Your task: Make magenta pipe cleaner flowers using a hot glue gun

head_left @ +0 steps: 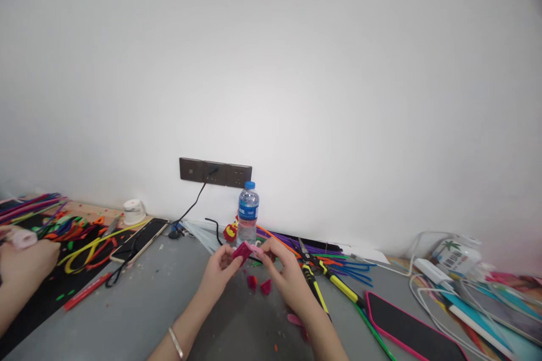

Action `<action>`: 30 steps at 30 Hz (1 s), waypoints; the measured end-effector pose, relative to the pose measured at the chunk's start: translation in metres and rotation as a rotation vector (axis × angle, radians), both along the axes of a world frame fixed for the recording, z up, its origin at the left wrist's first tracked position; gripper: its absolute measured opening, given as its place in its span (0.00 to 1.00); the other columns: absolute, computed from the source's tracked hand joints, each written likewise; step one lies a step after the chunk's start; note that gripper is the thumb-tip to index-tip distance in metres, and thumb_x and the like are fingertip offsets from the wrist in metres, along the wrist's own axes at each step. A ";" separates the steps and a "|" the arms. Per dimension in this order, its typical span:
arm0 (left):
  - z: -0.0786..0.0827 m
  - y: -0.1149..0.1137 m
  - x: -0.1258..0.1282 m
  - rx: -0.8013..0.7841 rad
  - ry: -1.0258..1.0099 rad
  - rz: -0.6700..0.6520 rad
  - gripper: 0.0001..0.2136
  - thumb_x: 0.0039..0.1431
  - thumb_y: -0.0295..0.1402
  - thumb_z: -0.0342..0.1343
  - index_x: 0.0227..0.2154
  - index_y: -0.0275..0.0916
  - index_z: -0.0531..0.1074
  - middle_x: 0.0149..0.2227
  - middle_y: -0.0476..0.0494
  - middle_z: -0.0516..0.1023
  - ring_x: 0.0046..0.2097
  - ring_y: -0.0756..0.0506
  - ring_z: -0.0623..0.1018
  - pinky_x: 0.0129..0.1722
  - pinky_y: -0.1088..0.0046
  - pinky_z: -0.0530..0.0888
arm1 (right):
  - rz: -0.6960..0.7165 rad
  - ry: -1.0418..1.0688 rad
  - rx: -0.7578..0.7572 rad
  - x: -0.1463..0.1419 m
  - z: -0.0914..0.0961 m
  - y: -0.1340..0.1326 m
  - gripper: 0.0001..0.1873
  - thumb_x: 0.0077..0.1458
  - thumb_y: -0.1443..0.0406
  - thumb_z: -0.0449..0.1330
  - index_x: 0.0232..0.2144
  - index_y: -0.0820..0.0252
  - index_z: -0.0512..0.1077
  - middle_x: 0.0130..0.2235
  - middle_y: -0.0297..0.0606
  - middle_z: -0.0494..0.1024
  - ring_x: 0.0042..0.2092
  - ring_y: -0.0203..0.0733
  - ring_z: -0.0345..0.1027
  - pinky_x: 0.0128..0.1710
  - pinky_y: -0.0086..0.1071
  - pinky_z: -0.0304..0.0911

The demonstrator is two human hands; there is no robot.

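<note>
My left hand is closed on a small magenta piece, perhaps folded felt or fuzzy material. Close against it, my right hand pinches a light pink piece that touches the magenta one. On the grey table below my hands lie small red scraps. A pink strip rests by my right wrist. Behind the hands stands a water bottle with a blue cap, and a red and yellow figure sits beside it.
Pliers with yellow-black handles, pipe cleaners and a pink-cased phone lie to the right. Leftward are another phone, a red pen and another person's hand. A cord runs to the wall socket.
</note>
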State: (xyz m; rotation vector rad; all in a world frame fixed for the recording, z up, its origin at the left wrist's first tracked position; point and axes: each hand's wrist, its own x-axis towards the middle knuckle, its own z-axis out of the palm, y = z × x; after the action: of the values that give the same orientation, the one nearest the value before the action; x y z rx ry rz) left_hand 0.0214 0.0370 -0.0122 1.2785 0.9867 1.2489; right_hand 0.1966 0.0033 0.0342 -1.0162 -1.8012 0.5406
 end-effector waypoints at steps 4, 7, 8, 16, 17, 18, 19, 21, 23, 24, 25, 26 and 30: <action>0.000 0.001 -0.001 0.019 0.020 0.015 0.20 0.41 0.49 0.64 0.20 0.38 0.64 0.17 0.56 0.66 0.21 0.52 0.66 0.22 0.78 0.62 | 0.020 0.029 0.000 0.000 0.001 -0.001 0.12 0.62 0.62 0.51 0.27 0.58 0.65 0.28 0.34 0.68 0.31 0.38 0.61 0.32 0.29 0.56; -0.001 -0.001 -0.002 0.022 0.027 0.008 0.19 0.43 0.48 0.63 0.22 0.38 0.65 0.18 0.56 0.66 0.22 0.52 0.66 0.23 0.78 0.62 | 0.026 0.056 0.008 0.001 0.002 -0.001 0.11 0.62 0.62 0.51 0.27 0.58 0.65 0.29 0.34 0.68 0.32 0.39 0.62 0.34 0.30 0.57; -0.002 -0.002 -0.002 0.019 0.028 0.000 0.19 0.43 0.48 0.63 0.23 0.38 0.65 0.19 0.56 0.66 0.22 0.52 0.67 0.23 0.78 0.63 | 0.028 0.063 0.012 0.001 0.002 0.000 0.11 0.62 0.62 0.51 0.27 0.58 0.65 0.29 0.35 0.68 0.32 0.39 0.62 0.34 0.30 0.58; -0.001 -0.003 -0.001 0.023 -0.001 -0.082 0.16 0.46 0.44 0.63 0.30 0.37 0.70 0.24 0.51 0.72 0.27 0.49 0.71 0.25 0.78 0.65 | 0.001 0.136 -0.012 0.004 -0.002 0.005 0.07 0.59 0.64 0.53 0.29 0.58 0.66 0.31 0.37 0.69 0.33 0.41 0.64 0.33 0.31 0.60; -0.002 -0.003 -0.001 0.029 -0.002 -0.082 0.15 0.47 0.43 0.63 0.31 0.37 0.70 0.24 0.51 0.73 0.28 0.49 0.72 0.25 0.78 0.65 | 0.001 0.126 -0.011 0.004 -0.002 0.005 0.06 0.58 0.65 0.53 0.29 0.58 0.66 0.31 0.37 0.69 0.33 0.40 0.63 0.32 0.30 0.60; -0.003 -0.003 -0.001 0.038 -0.003 -0.081 0.15 0.47 0.42 0.64 0.31 0.37 0.70 0.25 0.50 0.73 0.29 0.48 0.72 0.27 0.77 0.67 | 0.003 0.118 -0.011 0.004 -0.003 0.006 0.05 0.57 0.67 0.54 0.29 0.58 0.66 0.31 0.36 0.69 0.33 0.40 0.63 0.32 0.30 0.59; -0.004 -0.002 -0.002 0.049 -0.006 -0.083 0.14 0.47 0.41 0.64 0.31 0.37 0.71 0.27 0.50 0.74 0.30 0.48 0.73 0.28 0.77 0.68 | 0.005 0.114 -0.010 0.003 -0.004 0.006 0.04 0.56 0.68 0.54 0.28 0.58 0.65 0.31 0.36 0.68 0.32 0.39 0.62 0.31 0.30 0.59; -0.007 -0.001 -0.002 0.070 -0.025 -0.094 0.13 0.46 0.38 0.65 0.31 0.37 0.71 0.30 0.47 0.76 0.34 0.46 0.75 0.33 0.75 0.70 | 0.001 0.116 -0.014 0.003 -0.005 0.007 0.04 0.53 0.70 0.55 0.28 0.58 0.65 0.30 0.34 0.67 0.31 0.38 0.62 0.30 0.29 0.58; -0.009 0.000 -0.002 0.077 -0.054 -0.105 0.12 0.45 0.36 0.66 0.31 0.37 0.71 0.32 0.46 0.77 0.37 0.44 0.76 0.36 0.73 0.71 | -0.010 0.110 -0.018 0.003 -0.007 0.008 0.04 0.51 0.71 0.56 0.29 0.58 0.65 0.30 0.33 0.67 0.30 0.38 0.61 0.29 0.28 0.57; -0.010 0.000 -0.002 0.077 -0.067 -0.106 0.12 0.45 0.35 0.66 0.31 0.37 0.71 0.33 0.45 0.78 0.38 0.44 0.77 0.36 0.73 0.72 | -0.014 0.098 -0.020 0.003 -0.007 0.008 0.04 0.51 0.71 0.57 0.29 0.58 0.66 0.30 0.33 0.67 0.30 0.38 0.61 0.29 0.28 0.57; -0.009 0.000 -0.002 0.076 -0.077 -0.104 0.12 0.45 0.35 0.66 0.30 0.37 0.71 0.33 0.45 0.78 0.38 0.43 0.77 0.37 0.72 0.72 | -0.019 0.082 -0.020 0.003 -0.008 0.008 0.04 0.51 0.71 0.57 0.30 0.58 0.66 0.30 0.33 0.67 0.30 0.37 0.60 0.28 0.28 0.57; -0.009 -0.001 -0.002 0.077 -0.085 -0.101 0.12 0.45 0.34 0.66 0.30 0.37 0.71 0.33 0.45 0.78 0.39 0.43 0.77 0.37 0.72 0.72 | -0.021 0.065 -0.019 0.003 -0.008 0.008 0.04 0.51 0.70 0.58 0.31 0.58 0.67 0.30 0.33 0.67 0.29 0.37 0.60 0.28 0.28 0.56; -0.003 -0.003 0.000 0.079 -0.096 -0.100 0.10 0.45 0.32 0.66 0.30 0.37 0.72 0.34 0.44 0.79 0.39 0.43 0.78 0.39 0.71 0.73 | -0.028 0.034 -0.014 0.002 -0.008 0.008 0.06 0.51 0.70 0.59 0.34 0.59 0.69 0.30 0.33 0.69 0.29 0.37 0.60 0.28 0.28 0.56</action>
State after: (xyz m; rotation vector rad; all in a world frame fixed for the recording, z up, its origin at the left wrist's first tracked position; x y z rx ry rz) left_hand 0.0210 0.0344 -0.0149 1.3000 0.8028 1.2702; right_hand 0.1989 0.0109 0.0257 -1.0342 -1.7528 0.5513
